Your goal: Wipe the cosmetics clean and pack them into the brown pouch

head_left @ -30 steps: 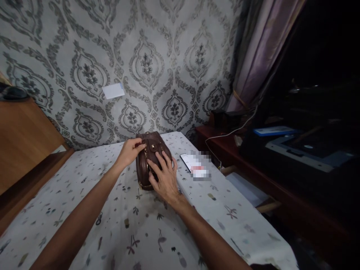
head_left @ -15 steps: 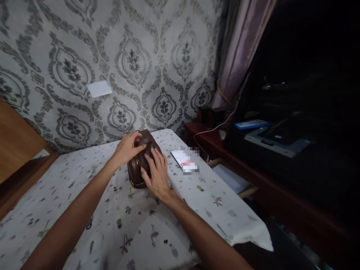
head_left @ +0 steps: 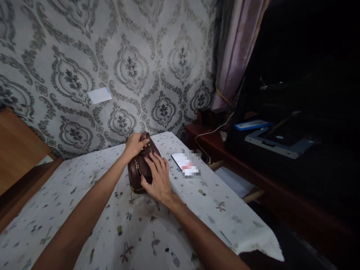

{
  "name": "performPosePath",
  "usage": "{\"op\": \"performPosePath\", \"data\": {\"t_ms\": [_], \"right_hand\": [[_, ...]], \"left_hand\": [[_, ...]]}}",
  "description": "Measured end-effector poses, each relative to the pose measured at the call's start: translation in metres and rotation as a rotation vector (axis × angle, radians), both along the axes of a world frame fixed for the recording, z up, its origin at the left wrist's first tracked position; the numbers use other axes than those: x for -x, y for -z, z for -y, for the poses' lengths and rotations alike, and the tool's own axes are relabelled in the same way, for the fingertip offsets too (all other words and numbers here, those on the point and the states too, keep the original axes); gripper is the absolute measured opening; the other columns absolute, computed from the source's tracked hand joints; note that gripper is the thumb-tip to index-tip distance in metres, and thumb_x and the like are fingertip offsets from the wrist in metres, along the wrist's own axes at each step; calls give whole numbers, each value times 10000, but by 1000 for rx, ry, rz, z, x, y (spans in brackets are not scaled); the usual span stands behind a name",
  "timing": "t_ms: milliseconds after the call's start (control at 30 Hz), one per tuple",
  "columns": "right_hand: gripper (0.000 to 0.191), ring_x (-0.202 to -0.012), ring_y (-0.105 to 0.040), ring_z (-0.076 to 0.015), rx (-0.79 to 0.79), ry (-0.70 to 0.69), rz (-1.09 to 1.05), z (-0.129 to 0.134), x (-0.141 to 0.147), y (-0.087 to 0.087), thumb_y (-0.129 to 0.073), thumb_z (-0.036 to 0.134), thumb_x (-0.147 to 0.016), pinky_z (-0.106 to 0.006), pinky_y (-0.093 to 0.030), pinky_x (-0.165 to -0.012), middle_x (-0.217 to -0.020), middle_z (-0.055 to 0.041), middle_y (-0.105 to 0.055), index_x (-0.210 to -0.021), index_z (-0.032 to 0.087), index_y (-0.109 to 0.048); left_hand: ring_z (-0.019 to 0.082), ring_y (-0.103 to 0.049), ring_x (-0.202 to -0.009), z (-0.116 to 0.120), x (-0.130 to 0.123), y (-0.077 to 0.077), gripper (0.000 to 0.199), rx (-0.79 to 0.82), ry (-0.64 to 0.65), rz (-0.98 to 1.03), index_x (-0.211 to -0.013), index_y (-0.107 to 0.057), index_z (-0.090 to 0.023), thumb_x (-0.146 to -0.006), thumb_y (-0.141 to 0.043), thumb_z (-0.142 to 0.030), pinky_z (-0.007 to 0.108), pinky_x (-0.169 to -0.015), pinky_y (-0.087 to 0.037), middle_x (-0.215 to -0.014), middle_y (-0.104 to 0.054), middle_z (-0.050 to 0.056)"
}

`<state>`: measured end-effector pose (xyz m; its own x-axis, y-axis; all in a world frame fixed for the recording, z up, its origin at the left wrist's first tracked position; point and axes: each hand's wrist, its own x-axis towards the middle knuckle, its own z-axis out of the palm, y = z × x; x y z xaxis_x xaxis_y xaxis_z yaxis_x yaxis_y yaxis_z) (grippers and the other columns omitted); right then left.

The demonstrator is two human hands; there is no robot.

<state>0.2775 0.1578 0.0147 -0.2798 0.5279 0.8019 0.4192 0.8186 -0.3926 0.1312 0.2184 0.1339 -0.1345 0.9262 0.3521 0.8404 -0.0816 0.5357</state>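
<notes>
A brown handbag [head_left: 137, 179] with gold-coloured zips stands on the patterned white cloth. My left hand [head_left: 135, 145] is closed at the top of the bag, its thumb and fingers pinched by the short handle [head_left: 145, 135]; exactly which part they grip is partly hidden. Across the near right side of the bag rests my right hand [head_left: 159, 178], palm down, with its fingers spread over the leather. A zip runs along the side of the bag between the two hands.
To the right of the bag lies a phone [head_left: 182, 163] with a lit screen, partly pixelated. A dark red table [head_left: 194, 131] with a white cable [head_left: 216, 129] stands beyond it. Wooden furniture [head_left: 22, 150] borders the left, and a papered wall [head_left: 157, 75] the back.
My left hand has shifted right and along the bag's top to the handle, and its fingers have closed. The right hand stays on the bag. The view has tilted slightly up.
</notes>
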Motion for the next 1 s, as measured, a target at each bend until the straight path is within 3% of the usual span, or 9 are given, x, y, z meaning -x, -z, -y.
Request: {"op": "performPosePath", "data": {"t_ms": [367,633,833,1000], "right_hand": [[786,-1477,-262,-327,18,-80,-27,-7,-6,-1,-499,208,-739,-541,-266,-1197,-1590,-175,-256,-1503,156,-323],[787,-1494,-266,-314,89,-158,-102,-15,-11,-3,-497,210,-775,-533,-296,-1196,-1606,-165,-254,-1528,178,-272],[576,-1417,-414,-274,195,-57,-291,-26,-8,7,-467,293,-953,-488,-390,-1155,-1490,-154,-465,-1514,204,-367],[426,-1440,-399,-272,154,-32,-191,-22,-3,15,-473,313,-996,-505,-392,-1157,-1556,-117,-415,-1411,278,-560]], "left_hand": [[164,-565,-589,1,-1,0,189,-4,11,18,-667,-593,-201,-782,-597,-352,278,-616,-378,-579,-638,-22],[173,-570,-612,4,-2,-1,172,-24,17,-20,-684,-590,-207,-795,-587,-339,283,-624,-373,-596,-646,-17],[171,-566,-599,3,0,0,169,-25,35,-25,-683,-598,-202,-791,-588,-331,279,-600,-378,-588,-650,-15],[163,-556,-592,4,1,0,189,-17,47,-12,-668,-584,-198,-792,-582,-340,276,-604,-376,-597,-639,-17]]}}
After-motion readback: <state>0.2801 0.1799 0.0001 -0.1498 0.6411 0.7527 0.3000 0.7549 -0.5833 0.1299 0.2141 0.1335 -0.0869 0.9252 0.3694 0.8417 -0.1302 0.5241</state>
